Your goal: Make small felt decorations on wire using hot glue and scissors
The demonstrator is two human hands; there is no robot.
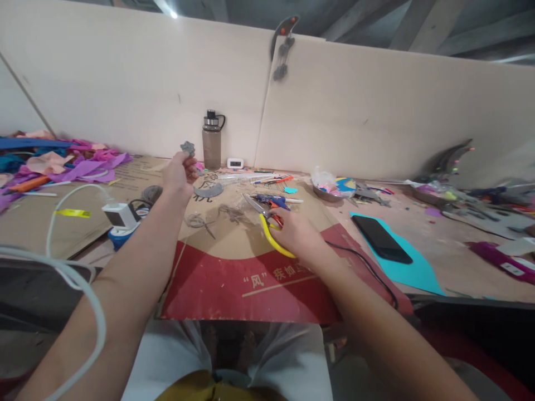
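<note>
Left hand pinches a grey piece, right hand grips yellow-handled scissors — best with blades aimed away from the body.

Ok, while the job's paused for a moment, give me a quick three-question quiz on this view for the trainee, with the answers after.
1. Fill in: the right hand holds scissors with ____ handles.
2. True or false: the black phone lies on a turquoise sheet.
3. What is held up in the left hand? A: a drinking bottle; B: a small grey piece; C: a white plug.

Key: 1, yellow; 2, true; 3, B.
</note>
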